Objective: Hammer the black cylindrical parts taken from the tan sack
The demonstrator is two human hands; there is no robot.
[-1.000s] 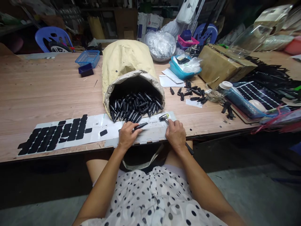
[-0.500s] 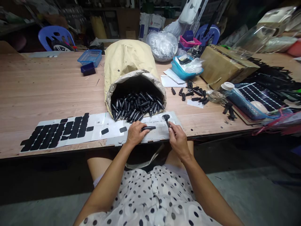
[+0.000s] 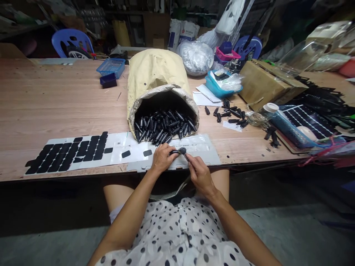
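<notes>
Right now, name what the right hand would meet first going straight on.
Leading with its round-headed dark hammer, the right hand would probably meet the slim black piece in the left hand first; depth is unclear.

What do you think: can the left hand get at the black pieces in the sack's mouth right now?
Probably yes: the left hand is close before the black pieces, and the open sack faces it, nothing visible between; the dark part it holds may hinder grasping.

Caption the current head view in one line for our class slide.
Left hand holding a black part, right hand a hammer, before an open yellow sack of black pieces.
</notes>
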